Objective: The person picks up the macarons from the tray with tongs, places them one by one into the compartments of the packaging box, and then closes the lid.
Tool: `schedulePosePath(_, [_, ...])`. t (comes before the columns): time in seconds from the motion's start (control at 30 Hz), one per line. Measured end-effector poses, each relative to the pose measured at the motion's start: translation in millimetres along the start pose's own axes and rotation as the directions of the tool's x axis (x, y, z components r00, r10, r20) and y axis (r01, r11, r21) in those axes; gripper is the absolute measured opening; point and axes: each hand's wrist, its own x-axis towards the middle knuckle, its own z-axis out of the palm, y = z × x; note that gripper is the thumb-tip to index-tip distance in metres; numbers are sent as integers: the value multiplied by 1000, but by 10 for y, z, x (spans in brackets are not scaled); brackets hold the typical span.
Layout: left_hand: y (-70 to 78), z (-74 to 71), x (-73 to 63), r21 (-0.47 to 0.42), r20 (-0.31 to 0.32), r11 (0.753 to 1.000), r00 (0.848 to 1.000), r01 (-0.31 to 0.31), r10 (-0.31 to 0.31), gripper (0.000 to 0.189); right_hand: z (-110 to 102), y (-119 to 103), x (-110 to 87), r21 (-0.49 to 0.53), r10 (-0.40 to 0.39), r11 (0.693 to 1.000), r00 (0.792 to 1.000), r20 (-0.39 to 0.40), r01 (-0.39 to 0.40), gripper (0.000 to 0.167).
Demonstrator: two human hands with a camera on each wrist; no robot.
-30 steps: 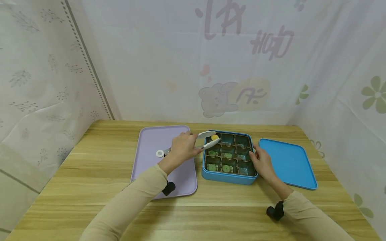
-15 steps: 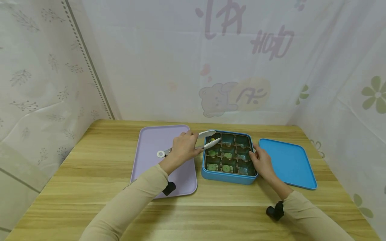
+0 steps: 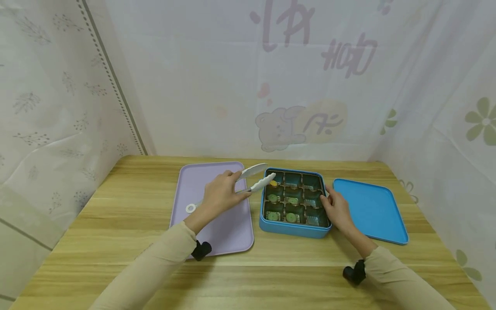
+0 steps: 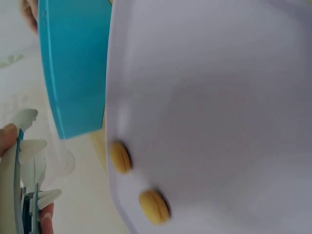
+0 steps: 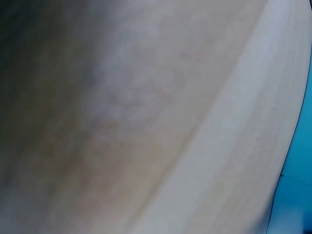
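My left hand [image 3: 222, 192] grips a pair of tongs [image 3: 260, 182] with white scalloped tips, spread apart with nothing between them. The tips hover at the left edge of a blue box [image 3: 296, 230]. A dark insert [image 3: 293, 189] divides it into several compartments. A yellow piece [image 3: 273, 183] lies in the back left one; round green pieces [image 3: 273, 216] occupy several others. My right hand [image 3: 338, 209] holds the box's right side, thumb at the rim. The right wrist view is mostly blurred. Two yellow-brown oval pieces [image 4: 154, 206] lie on the lilac tray [image 4: 219, 122] in the left wrist view.
That tray stands left of the box on the wooden table [image 3: 286, 275], partly beneath my left arm. A flat blue lid [image 3: 372, 211] lies to the right of the box. A printed curtain [image 3: 217, 86] hangs behind the table.
The yellow piece has left the tongs and now lies in the back left compartment. My left hand has drawn the tongs back leftward. My right hand stays on the box.
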Motion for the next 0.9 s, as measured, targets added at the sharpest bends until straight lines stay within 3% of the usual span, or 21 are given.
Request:
schedulePosePath(0.23, [-353, -208, -309, -51, 28, 998, 999, 41, -40, 68, -23, -18, 4, -5, -6, 1000, 1000, 4, 6, 40])
schedulePosePath(0.47, [-663, -323, -617, -14, 32, 999, 999, 42, -42, 66, -33, -10, 8, -8, -5, 1000, 1000, -1, 5, 40])
schedulePosePath(0.67, [-785, -376, -775, 11, 68, 999, 996, 49, -50, 66, -30, -16, 5, -5, -14, 1000, 1000, -4, 14, 40])
schedulePosePath(0.9, [-856, -346, -847, 34, 120, 995, 988, 90, -93, 68, -25, -29, -11, -7, -18, 1000, 1000, 6, 18, 40])
